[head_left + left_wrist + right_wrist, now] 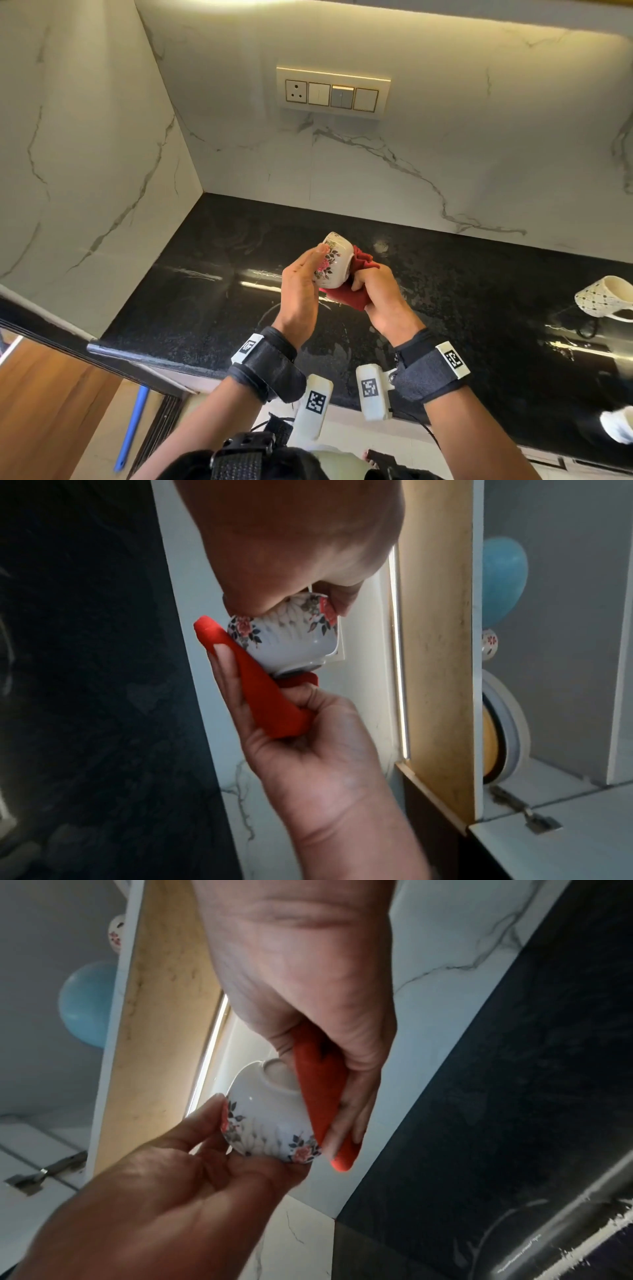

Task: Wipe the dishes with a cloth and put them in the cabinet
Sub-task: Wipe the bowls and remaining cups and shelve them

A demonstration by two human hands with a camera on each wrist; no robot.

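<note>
Here, one small white ceramic bowl with red flower prints (334, 262) is held above the black stone countertop (191, 308), near the head view's centre. The left hand (301, 291) grips its rim with thumb and fingers. At the bowl's three o'clock, the right hand (380, 294) clutches one red cloth (356, 294) against its side and base. One white patterned cup (603, 298) lies tipped at three o'clock on the countertop.
</note>
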